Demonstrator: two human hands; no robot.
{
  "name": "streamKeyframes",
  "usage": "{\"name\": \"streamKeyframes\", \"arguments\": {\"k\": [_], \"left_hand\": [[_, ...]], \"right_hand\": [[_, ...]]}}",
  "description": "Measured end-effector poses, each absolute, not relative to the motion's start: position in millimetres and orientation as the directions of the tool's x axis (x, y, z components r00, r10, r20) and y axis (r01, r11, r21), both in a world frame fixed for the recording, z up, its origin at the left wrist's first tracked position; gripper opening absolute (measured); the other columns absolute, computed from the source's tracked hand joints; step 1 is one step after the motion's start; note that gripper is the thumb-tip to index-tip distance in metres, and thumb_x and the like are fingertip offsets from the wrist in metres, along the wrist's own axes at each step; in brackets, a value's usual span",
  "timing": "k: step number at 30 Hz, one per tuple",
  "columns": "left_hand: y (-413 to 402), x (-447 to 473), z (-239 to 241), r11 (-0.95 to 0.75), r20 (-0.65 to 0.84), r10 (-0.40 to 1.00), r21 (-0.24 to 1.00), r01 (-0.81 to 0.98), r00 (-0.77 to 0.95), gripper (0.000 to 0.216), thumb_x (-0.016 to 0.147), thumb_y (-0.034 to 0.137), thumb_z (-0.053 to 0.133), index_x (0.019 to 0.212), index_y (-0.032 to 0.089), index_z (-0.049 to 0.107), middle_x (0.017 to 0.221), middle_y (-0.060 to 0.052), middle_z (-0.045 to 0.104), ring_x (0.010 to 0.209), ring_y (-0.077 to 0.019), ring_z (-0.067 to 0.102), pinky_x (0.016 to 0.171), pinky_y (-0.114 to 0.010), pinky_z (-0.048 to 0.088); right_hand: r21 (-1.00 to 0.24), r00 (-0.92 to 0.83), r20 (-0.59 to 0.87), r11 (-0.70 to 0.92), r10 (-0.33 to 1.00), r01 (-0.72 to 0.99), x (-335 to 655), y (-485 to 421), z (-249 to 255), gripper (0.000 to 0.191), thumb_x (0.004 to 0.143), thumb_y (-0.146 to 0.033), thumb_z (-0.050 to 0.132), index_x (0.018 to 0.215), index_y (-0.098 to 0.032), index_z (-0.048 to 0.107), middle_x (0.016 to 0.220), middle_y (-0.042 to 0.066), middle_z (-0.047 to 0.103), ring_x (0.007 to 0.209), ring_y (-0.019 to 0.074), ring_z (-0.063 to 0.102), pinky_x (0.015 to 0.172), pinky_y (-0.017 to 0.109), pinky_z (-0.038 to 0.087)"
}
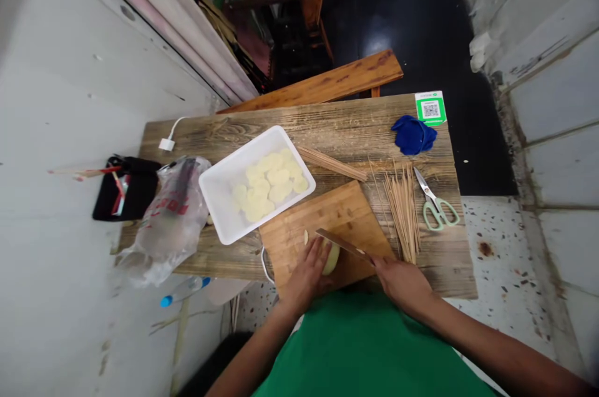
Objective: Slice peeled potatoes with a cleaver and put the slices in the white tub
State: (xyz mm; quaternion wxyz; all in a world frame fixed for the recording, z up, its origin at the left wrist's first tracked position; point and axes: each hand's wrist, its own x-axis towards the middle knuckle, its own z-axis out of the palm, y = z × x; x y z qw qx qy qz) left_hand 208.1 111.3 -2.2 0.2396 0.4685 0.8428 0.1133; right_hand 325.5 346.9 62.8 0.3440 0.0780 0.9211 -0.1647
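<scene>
A pale peeled potato (331, 259) rests on the wooden cutting board (346, 210). My left hand (306, 272) is closed on its left side, fingertips on the top. In my right hand (402, 281) is the handle of a knife (344, 243), its blade pointing left and lying across the potato's far side. A small pale slice (306, 236) is on the board just left of the blade tip. Beyond the board's left corner stands a white plastic tub (224, 181) with many round, pale potato slices (271, 181) in it.
Thin wooden skewers (402, 210) lie right of the board, with scissors (435, 203) beside them. Another skewer bundle (332, 163) sits behind the board. A blue cloth (413, 135) and a QR card (430, 108) are at the far right. A plastic bag (171, 216) and black box (126, 188) stand left.
</scene>
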Motion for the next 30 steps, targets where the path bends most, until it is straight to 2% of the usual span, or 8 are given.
{"name": "streamKeyframes", "arguments": {"k": [2,4,7,11,17,21,24,30], "left_hand": [[110,202,4,0.479,-0.370,0.860,0.352,0.804,-0.350,0.074,0.084,0.018,0.064,0.149,0.018,0.028,0.153,-0.019,0.036,0.144,-0.0326,0.030,0.106,-0.045,0.046],[113,199,8,0.473,-0.408,0.845,0.270,0.839,-0.345,0.061,0.086,0.010,0.055,0.144,0.014,0.038,0.146,-0.019,0.046,0.140,-0.0319,0.038,0.104,-0.044,0.048],[119,203,13,0.485,-0.422,0.825,0.184,0.855,-0.376,0.051,0.085,0.008,0.053,0.136,0.010,0.047,0.136,-0.021,0.054,0.129,-0.0342,0.050,0.098,-0.047,0.052],[121,210,15,0.477,-0.430,0.824,0.175,0.861,-0.369,0.046,0.085,0.009,0.052,0.131,0.013,0.054,0.127,-0.020,0.059,0.117,-0.0346,0.059,0.085,-0.047,0.059],[113,211,9,0.439,-0.336,0.866,0.154,0.885,-0.371,0.047,0.088,0.007,0.045,0.133,0.013,0.053,0.139,-0.020,0.054,0.132,-0.0336,0.049,0.095,-0.046,0.056],[112,210,7,0.414,-0.305,0.887,0.194,0.889,-0.346,0.048,0.087,0.006,0.045,0.135,0.010,0.051,0.142,-0.021,0.051,0.137,-0.0336,0.042,0.099,-0.046,0.054],[112,210,5,0.425,-0.308,0.885,0.232,0.875,-0.349,0.052,0.085,0.005,0.046,0.136,0.013,0.050,0.141,-0.019,0.053,0.140,-0.0325,0.037,0.102,-0.046,0.052],[110,211,2,0.409,-0.332,0.882,0.192,0.892,-0.333,0.047,0.087,0.005,0.041,0.130,0.015,0.056,0.142,-0.018,0.052,0.138,-0.0308,0.041,0.101,-0.046,0.052]], "right_hand": [[-0.246,-0.759,-0.650,0.942,0.016,0.230,328,345,65,0.038,0.092,-0.011,0.040,0.125,-0.015,0.057,0.094,0.013,0.074,0.079,0.0232,0.072,0.062,0.028,0.048],[-0.248,-0.779,-0.627,0.949,-0.003,0.196,331,342,68,0.040,0.090,-0.009,0.042,0.126,-0.014,0.057,0.095,0.013,0.073,0.081,0.0231,0.071,0.063,0.028,0.049],[-0.243,-0.801,-0.598,0.958,-0.023,0.154,337,339,74,0.041,0.087,-0.005,0.043,0.125,-0.012,0.057,0.096,0.013,0.072,0.079,0.0230,0.071,0.062,0.029,0.048],[-0.194,-0.808,-0.589,0.973,-0.016,0.122,345,338,79,0.040,0.087,-0.003,0.042,0.121,-0.012,0.059,0.089,0.012,0.071,0.073,0.0220,0.070,0.057,0.029,0.046],[-0.199,-0.842,-0.539,0.974,-0.015,0.110,360,337,71,0.040,0.086,-0.005,0.046,0.124,-0.011,0.057,0.085,0.011,0.070,0.067,0.0214,0.069,0.053,0.029,0.046],[-0.178,-0.830,-0.556,0.981,-0.034,0.079,363,336,65,0.039,0.088,-0.008,0.047,0.125,-0.009,0.058,0.085,0.011,0.071,0.066,0.0211,0.068,0.052,0.029,0.046],[-0.189,-0.843,-0.535,0.981,-0.057,0.053,364,337,63,0.039,0.087,-0.010,0.049,0.125,-0.009,0.058,0.087,0.011,0.071,0.065,0.0200,0.067,0.052,0.028,0.046],[-0.191,-0.887,-0.453,0.982,-0.093,-0.005,368,342,58,0.038,0.084,-0.009,0.052,0.122,-0.008,0.060,0.078,0.009,0.069,0.060,0.0175,0.065,0.049,0.026,0.043]]}}
